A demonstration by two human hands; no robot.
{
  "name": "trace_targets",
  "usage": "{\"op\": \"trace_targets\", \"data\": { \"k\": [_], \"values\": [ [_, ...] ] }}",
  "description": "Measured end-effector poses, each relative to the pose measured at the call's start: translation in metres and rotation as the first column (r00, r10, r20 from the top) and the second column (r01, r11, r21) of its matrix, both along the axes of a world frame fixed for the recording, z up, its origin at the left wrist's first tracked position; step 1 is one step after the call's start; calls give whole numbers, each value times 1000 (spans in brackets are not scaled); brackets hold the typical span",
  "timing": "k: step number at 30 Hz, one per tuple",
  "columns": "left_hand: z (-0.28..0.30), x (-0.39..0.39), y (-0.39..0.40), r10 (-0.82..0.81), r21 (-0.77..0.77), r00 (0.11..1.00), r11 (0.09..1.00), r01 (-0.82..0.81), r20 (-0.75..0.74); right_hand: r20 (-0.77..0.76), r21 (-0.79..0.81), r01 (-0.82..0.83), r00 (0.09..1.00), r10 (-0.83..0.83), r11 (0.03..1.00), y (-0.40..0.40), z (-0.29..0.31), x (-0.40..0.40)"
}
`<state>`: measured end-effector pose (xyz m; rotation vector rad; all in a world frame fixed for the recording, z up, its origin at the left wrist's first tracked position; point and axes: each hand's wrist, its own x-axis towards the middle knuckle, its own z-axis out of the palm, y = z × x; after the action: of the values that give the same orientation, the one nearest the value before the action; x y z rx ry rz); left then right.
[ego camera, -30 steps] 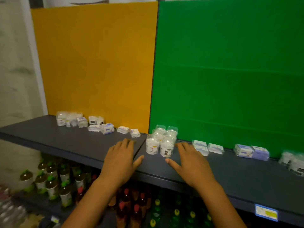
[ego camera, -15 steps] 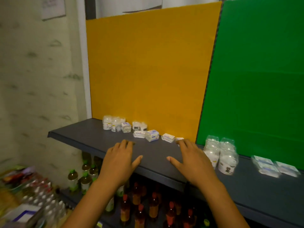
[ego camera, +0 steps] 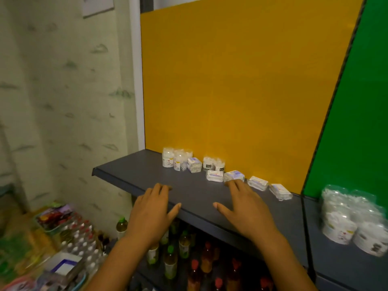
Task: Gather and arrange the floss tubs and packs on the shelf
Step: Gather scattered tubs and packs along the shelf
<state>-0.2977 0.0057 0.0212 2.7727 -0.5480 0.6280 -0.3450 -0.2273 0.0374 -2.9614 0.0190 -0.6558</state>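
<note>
While your left hand [ego camera: 151, 215] and right hand [ego camera: 246, 211] lie flat and hold nothing, the floss packs [ego camera: 234, 176] sit by the yellow board [ego camera: 231, 80]. Slide them softly along the shelf [ego camera: 130, 175] toward the tubs [ego camera: 177, 160].

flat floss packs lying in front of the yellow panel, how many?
4, in a row along the yellow panel: one leftmost, one at the right hand fingertips, one, one near the green panel. Others may be hidden.
</note>
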Motion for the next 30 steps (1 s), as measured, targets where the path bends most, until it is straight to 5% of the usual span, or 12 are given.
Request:
{"op": "trace_targets", "data": {
  "k": [30],
  "values": [
    [-9,301,-20,-87,-64,992,995,81,-91,8,70,29,1000,-30,997,-22,-9,280]
  ]
}}
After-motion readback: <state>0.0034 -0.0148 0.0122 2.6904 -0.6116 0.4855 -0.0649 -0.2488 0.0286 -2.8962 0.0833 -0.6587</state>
